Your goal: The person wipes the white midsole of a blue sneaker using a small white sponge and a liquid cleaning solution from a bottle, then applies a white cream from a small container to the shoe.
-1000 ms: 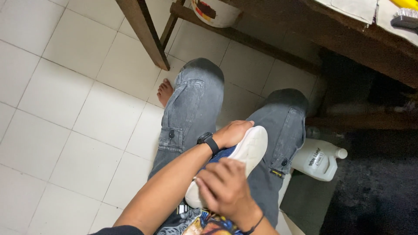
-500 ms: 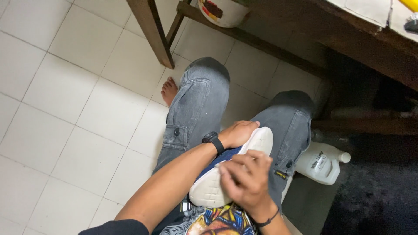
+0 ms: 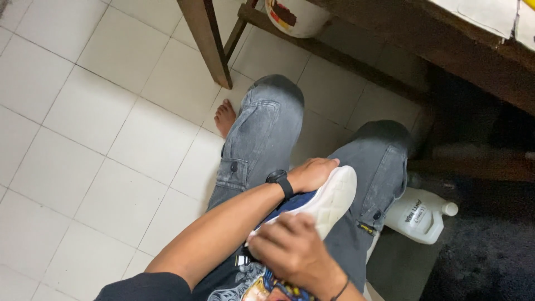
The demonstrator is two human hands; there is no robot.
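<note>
The person is sitting with grey denim-clad legs [image 3: 262,139] spread over a white tiled floor [image 3: 100,111], and is holding a navy blue fabric sneaker with a white moulded rubber sole [image 3: 326,200] across the lap, sole turned upward and toe pointing away towards the knees. The left hand [image 3: 312,174], with a black wristwatch [image 3: 280,183] on its wrist, is gripping the toe end, its fingers [image 3: 329,163] curling together over the far edge of the shoe. The right hand [image 3: 290,251] is lying over the heel end with its fingers [image 3: 270,237] bent and pressed close together; whether they are pinching a cloth or only touching the sole cannot be told, since the back of the hand is hiding what lies under them.

Judging from the grip, the step in hand is working along the sole while the other hand is steadying the shoe. The next move is likely calling for a firm hold at the toe so the shoe is not twisting as the right hand is pressing along the sole.

A white plastic jug with a cap [image 3: 421,214] is standing on the floor just beside the right leg, and a dark wooden table [image 3: 212,44] is rising beyond the knees.
</note>
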